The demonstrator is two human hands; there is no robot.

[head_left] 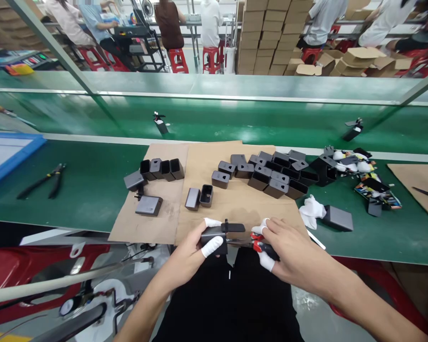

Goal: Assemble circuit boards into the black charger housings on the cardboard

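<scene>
My left hand (196, 249) is closed round a small dark grey casing (214, 233) at the near edge of the brown cardboard sheet (214, 209); white finger cots cover its thumb and forefinger. My right hand (285, 244), also with white cots, grips red-and-black handled pliers (262, 246) whose jaws reach left to the casing, beside a black flat part (234, 227). Two loose grey casings (199, 196) lie just beyond my hands.
A heap of grey casings (271, 175) lies at the sheet's back right, a row of them (162, 169) at the left. Black pliers (44, 181) rest on the green bench. White cloth (312, 211), a grey block (338, 218), packaged parts (364, 175). People sit beyond the conveyor.
</scene>
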